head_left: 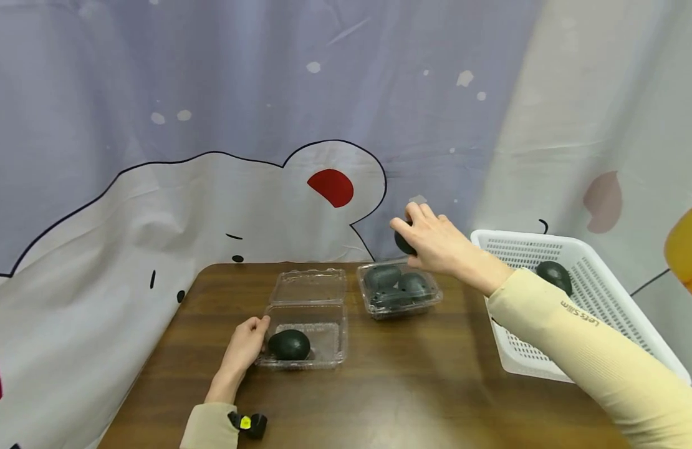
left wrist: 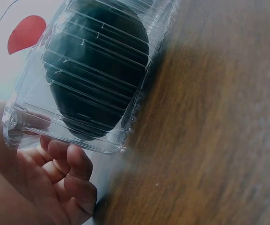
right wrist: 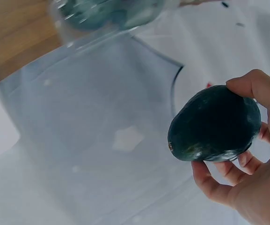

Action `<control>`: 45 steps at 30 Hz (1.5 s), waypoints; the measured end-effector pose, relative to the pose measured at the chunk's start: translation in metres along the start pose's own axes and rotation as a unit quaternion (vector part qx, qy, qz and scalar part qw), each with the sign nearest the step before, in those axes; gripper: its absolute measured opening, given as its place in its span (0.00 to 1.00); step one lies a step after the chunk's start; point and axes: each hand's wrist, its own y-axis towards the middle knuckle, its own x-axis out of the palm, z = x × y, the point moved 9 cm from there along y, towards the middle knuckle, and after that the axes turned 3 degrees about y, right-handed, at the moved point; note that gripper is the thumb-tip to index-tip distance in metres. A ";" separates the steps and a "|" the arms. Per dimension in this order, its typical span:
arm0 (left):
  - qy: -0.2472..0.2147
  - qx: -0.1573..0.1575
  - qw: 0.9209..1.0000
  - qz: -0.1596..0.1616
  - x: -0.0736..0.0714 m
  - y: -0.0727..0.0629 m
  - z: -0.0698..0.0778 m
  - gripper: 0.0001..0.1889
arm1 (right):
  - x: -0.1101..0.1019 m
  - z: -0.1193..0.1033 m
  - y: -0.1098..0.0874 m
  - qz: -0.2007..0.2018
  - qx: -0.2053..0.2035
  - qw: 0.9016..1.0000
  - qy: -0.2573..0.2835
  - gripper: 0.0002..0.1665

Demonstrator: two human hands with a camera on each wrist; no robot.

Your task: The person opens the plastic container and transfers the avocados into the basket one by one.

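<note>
brown wood table (head_left: 436, 399) — kinda shiny toward the near side | far: lavender-and-white curtain (head_left: 239, 75), cartoon print all over | red patch (head_left: 331, 188) mid-far, pinkish patch (head_left: 604, 201) further right — yellow-orange patch (head_left: 688, 246) at the right edge

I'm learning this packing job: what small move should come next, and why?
Probably bring the right hand and its held avocado over the open container: only a single avocado lies inside, with room beside it, and the left hand grips the container's side.
</note>
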 end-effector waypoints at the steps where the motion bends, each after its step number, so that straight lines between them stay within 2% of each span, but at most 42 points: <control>1: 0.001 0.000 1.000 -0.001 0.000 0.000 -0.001 0.21 | -0.001 0.007 -0.002 0.000 0.006 1.000 -0.001 0.36; 7: 0.003 0.002 1.000 -0.003 0.000 -0.001 -0.001 0.21 | -0.003 0.047 -0.015 -0.009 0.045 0.999 -0.001 0.33; 14: 0.000 0.005 1.000 0.002 0.000 0.000 0.002 0.21 | 0.001 0.100 -0.039 -0.055 0.109 0.992 0.042 0.33; 20: -0.002 0.004 1.000 -0.004 0.003 0.000 0.000 0.21 | 0.015 0.147 -0.070 -0.096 0.169 0.979 0.065 0.34; 28: 0.000 0.003 1.000 0.002 0.000 -0.001 -0.001 0.21 | 0.046 0.185 -0.114 -0.128 0.208 0.966 0.081 0.34; 31: -0.001 0.003 1.000 0.002 0.000 -0.002 -0.001 0.21 | 0.059 0.198 -0.131 -0.149 0.227 0.958 0.089 0.34; 37: -0.003 0.004 1.000 -0.005 0.001 -0.004 -0.001 0.22 | 0.090 0.219 -0.168 -0.190 0.276 0.936 0.107 0.38; 45: 0.000 0.004 1.000 -0.002 0.001 -0.003 -0.001 0.21 | 0.123 0.226 -0.200 -0.222 0.323 0.909 0.144 0.37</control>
